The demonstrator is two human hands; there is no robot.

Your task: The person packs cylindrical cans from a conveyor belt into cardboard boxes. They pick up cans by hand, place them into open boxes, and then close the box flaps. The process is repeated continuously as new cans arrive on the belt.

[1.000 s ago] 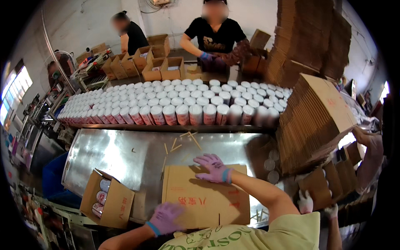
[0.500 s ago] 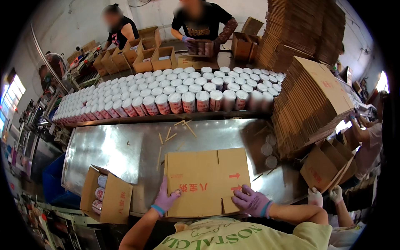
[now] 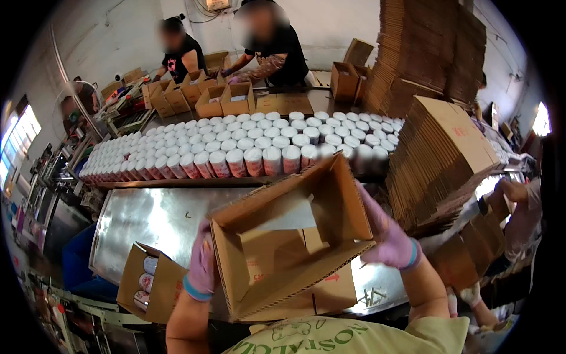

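Note:
An opened-out cardboard carton (image 3: 339,197) is held tilted above the table, its top and bottom both open, so I see through it. My left hand (image 3: 202,259), in a purple glove with a blue cuff, presses against its left side. On its right side my right hand (image 3: 389,233), gloved the same way, grips the wall with the fingers partly hidden behind it. Under it lies another flat carton (image 3: 337,290) on the metal tabletop (image 3: 141,218). Left of my left hand stands an open carton (image 3: 168,289) with several cans (image 3: 146,281) lying inside.
Rows of white-lidded cans (image 3: 236,159) line the far side. At the right leans a stack of flattened cartons (image 3: 424,171), with a taller stack (image 3: 401,59) behind. Thin strips (image 3: 371,295) lie near the right. Two people work across the table beside open cartons (image 3: 239,100); another works at right.
The flat carton under my hands has been raised and opened into a box shape. Both hands rose with it, uncovering another flat carton. The person opposite has leaned left toward the open cartons.

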